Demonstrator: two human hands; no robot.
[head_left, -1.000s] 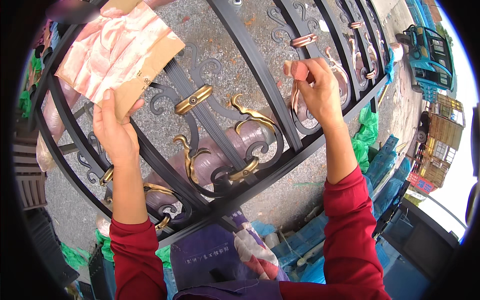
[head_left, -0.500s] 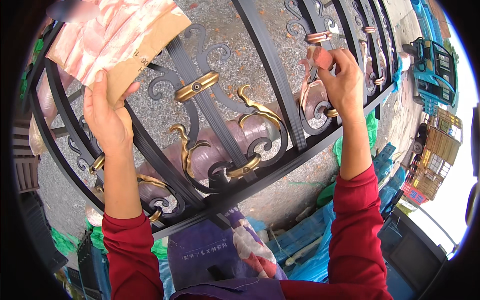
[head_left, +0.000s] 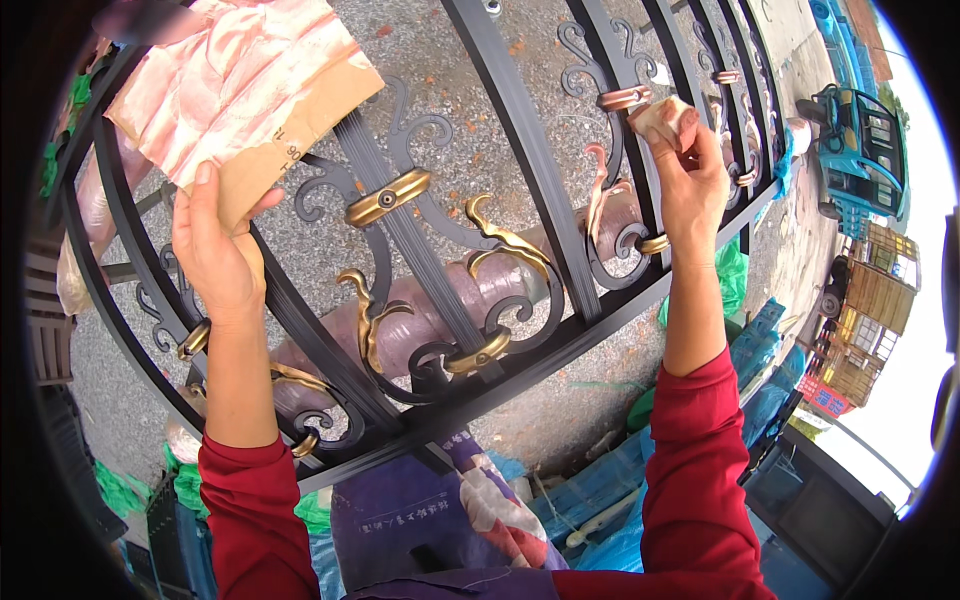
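Note:
My left hand (head_left: 215,240) grips the lower edge of a flat brown cardboard piece (head_left: 250,85) smeared with pinkish paint, thumb on top. My right hand (head_left: 692,190) pinches a small, pale pink-stained sponge block (head_left: 660,120) between thumb and fingers. The sponge is just right of a copper-coloured collar band (head_left: 625,97) on the black metal railing (head_left: 500,388); whether it touches the metal I cannot tell. Below that band curls a copper-coloured leaf ornament (head_left: 598,195). Closer to the middle, a collar band (head_left: 388,197) and leaf ornaments (head_left: 510,242) are gold.
Under the railing lies a long plastic-wrapped roll (head_left: 415,315) on grey gravelly ground. Blue wrapped lengths (head_left: 600,480) are at the lower right, near green plastic (head_left: 732,280). A teal vehicle (head_left: 862,150) stands at the far right. I wear a purple apron (head_left: 395,515).
My right hand has moved away from the copper leaf ornament to beside the collar band, and the sponge has turned its paler face toward me. My left hand keeps its hold on the cardboard.

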